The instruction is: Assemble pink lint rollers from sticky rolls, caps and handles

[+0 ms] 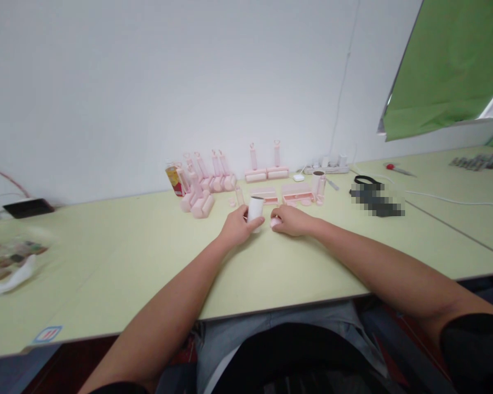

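Note:
My left hand point(240, 225) is closed round a white lint-roller refill roll point(255, 209), which stands almost upright with its dark hollow end facing up. Just to the right, the fingers of my right hand point(291, 220) pinch a small pale-pink piece point(275, 222); its exact shape is mostly hidden. The two hands are a short gap apart over the table. Beyond them lie pink open lint-roller cases point(298, 191), with small pink parts around them. Another white roll point(318, 179) with a dark core stands behind my right hand.
Several pink lint rollers point(202, 203) are grouped at the left, beside a yellow-and-red carton point(174, 180). Two more point(277, 172) stand by the wall. A power strip point(327, 168), a red-handled screwdriver point(398, 169), a black strap point(368, 182) and a dark phone-like device point(28, 208) are also on the table.

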The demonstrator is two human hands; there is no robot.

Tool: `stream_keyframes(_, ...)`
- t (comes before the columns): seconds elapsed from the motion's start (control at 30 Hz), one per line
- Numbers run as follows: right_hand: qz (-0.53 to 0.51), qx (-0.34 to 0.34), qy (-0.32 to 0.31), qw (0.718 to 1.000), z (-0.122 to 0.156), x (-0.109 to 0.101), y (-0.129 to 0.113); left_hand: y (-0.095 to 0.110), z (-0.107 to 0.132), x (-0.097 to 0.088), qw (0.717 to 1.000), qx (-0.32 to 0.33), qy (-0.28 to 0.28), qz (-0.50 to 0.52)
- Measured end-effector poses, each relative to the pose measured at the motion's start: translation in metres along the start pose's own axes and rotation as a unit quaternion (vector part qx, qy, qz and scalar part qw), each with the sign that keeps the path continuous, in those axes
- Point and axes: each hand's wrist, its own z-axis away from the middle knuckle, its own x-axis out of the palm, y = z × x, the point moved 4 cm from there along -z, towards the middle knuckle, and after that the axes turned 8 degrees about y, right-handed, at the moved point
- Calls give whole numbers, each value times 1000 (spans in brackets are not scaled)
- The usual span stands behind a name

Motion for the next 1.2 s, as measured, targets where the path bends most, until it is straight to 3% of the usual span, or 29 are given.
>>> stream_keyframes(0.23, -72, 43, 59, 995, -3, 3, 6, -3, -2, 0, 1000, 16, 0, -9)
stream_keyframes(0.33, -169, 123, 63, 976, -2, 9, 12, -4, -2, 1, 1000, 13, -7, -14)
stream_keyframes(0.43, -317, 227, 65, 919, -3, 18, 20, -4, -1, 2, 1000, 10, -14, -13)
stream_keyframes(0.5, -401, 256, 98, 874, -6, 20, 24, -3, 0, 1, 1000, 11, -18, -7)
stream_keyframes(0.57, -471, 263, 125, 833, -9, 21, 26, -1, 1, 1, 1000, 13, -20, -1)
stream_keyframes(0.7, -581, 254, 114, 765, -13, 22, 23, 1, 2, 0, 1000, 15, -25, 7)
stream_keyframes(0.83, -637, 242, 93, 726, -12, 23, 13, 2, 4, 3, 998, 22, -55, 35)
stream_keyframes(0.9, -629, 235, 90, 736, -12, 24, 10, 2, 4, 5, 997, 26, -64, 42)
stream_keyframes(0.97, -596, 228, 97, 764, -13, 26, 11, 1, 4, 6, 997, 28, -67, 38)
stream_keyframes(1.2, -295, 131, 167, 932, -14, 12, 24, -7, -1, 2, 999, 17, -44, 6)
